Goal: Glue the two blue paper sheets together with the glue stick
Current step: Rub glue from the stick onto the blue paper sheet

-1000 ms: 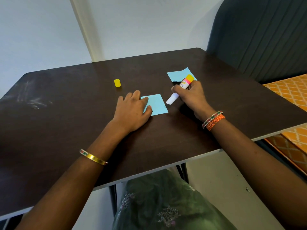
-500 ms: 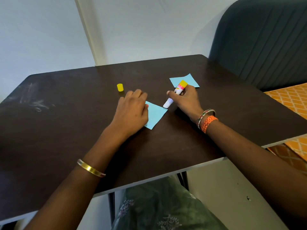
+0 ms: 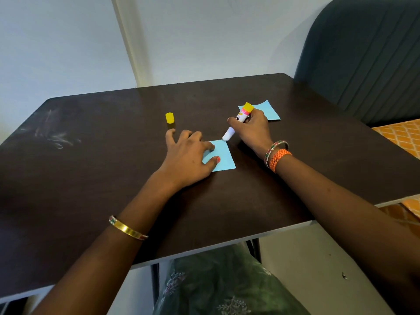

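A small blue paper sheet (image 3: 223, 156) lies flat on the dark table (image 3: 91, 167). My left hand (image 3: 188, 155) presses on its left part, fingers spread, thumb on the paper. My right hand (image 3: 252, 129) grips an uncapped glue stick (image 3: 237, 122), white with a pink band and yellow end. Its white tip touches the sheet's far corner. A second blue sheet (image 3: 267, 111) lies behind my right hand, partly hidden by it. The yellow cap (image 3: 170, 118) stands upright to the far left of my hands.
A dark padded chair back (image 3: 363, 53) rises at the table's far right corner. An orange patterned surface (image 3: 402, 135) lies beyond the right edge. White smudges (image 3: 52, 135) mark the table's left side. The table's front edge runs just above my lap.
The near sheet has turned under my left hand, from a tilted diamond to nearly square. The glue tip now touches its far corner. My left fingers have spread. The camera has shifted.
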